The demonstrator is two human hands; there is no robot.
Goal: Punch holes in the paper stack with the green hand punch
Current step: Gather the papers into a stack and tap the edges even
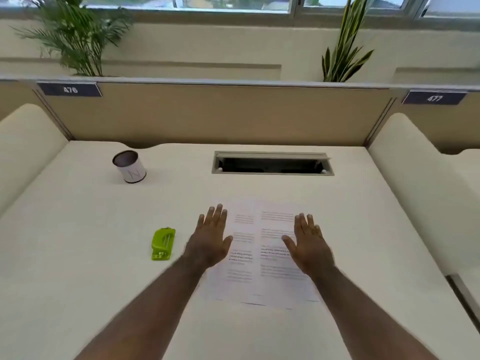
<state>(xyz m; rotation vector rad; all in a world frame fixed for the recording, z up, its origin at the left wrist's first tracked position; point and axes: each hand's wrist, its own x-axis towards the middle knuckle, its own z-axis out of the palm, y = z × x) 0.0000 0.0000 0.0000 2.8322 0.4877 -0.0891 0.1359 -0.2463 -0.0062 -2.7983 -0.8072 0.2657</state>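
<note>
A stack of printed white paper [257, 255] lies flat on the cream desk, slightly fanned so two sheets show side by side. My left hand [211, 236] hovers palm down over the stack's left edge, fingers spread, holding nothing. Over the right side of the paper my right hand [309, 242] is likewise flat and open. The green hand punch [162, 244] rests on the desk to the left of my left hand, a short gap away, untouched.
A white cylindrical cup [130, 166] with a dark inside stands at the back left. An open cable hatch [271, 163] is set into the desk behind the paper. Cushioned dividers flank the desk [78, 255], with a tan partition and plants behind.
</note>
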